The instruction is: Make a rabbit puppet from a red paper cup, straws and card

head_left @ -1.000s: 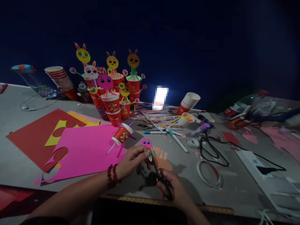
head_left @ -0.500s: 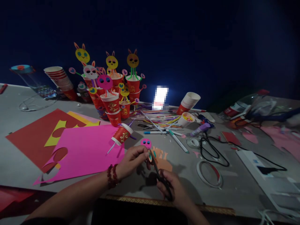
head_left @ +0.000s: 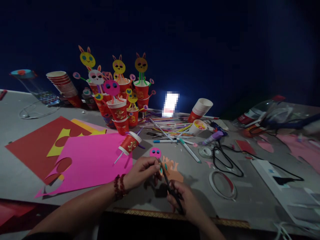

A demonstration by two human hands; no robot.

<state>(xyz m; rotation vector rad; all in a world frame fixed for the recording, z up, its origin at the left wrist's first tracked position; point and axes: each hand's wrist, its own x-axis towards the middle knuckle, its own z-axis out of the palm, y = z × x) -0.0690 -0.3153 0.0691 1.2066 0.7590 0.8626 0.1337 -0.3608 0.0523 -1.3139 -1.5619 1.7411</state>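
My left hand [head_left: 143, 170], with a dark red bead bracelet at the wrist, pinches a small paper cutout [head_left: 160, 169] with a green patch on it. My right hand [head_left: 183, 199] is wrapped round the handles of dark scissors [head_left: 172, 193], whose blades point up and away, right beside the cutout. Behind the blades lies an orange paper sheet [head_left: 175, 175] with ragged cut edges and a second green shape on it. Just beyond my left fingers rests a pink round paper face [head_left: 155, 152] with blue eyes.
Paper cups with rabbit faces [head_left: 118, 110] stand at the back left. A pink sheet [head_left: 92, 163] covers the left front, beside a tipped red cup [head_left: 130, 143]. Markers and pipe cleaners [head_left: 170, 126] lie mid-table. Tape roll [head_left: 222, 185], black cable [head_left: 228, 163] and power strip [head_left: 272, 186] are right.
Both hands stay almost in place, with the scissors blades still at the cutout. The whole view has shifted very slightly.
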